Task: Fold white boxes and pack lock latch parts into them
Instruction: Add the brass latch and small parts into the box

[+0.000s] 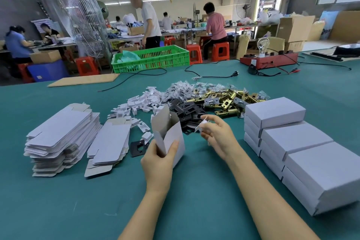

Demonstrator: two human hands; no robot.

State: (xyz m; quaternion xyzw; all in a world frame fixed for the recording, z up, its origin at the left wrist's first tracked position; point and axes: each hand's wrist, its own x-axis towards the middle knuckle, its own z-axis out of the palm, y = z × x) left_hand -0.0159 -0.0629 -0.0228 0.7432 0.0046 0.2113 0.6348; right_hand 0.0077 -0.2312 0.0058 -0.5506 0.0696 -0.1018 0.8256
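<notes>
Now my left hand (159,159) holds the open white box (168,132) upright, and my right hand (215,132), just beside the box, pinches a small white packet (201,125); I think it goes in next

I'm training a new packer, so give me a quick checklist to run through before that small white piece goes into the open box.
1. Open box gripped by the left hand: ok.
2. Box mouth open, top flap raised: ok.
3. Small white piece pinched in the right hand: ok.
4. Piece lined up over the box mouth: not ok, it is off to the right.
5. Box bottom closed: cannot tell.
6. Black plates and brass latches lie just behind the box: ok.
</notes>
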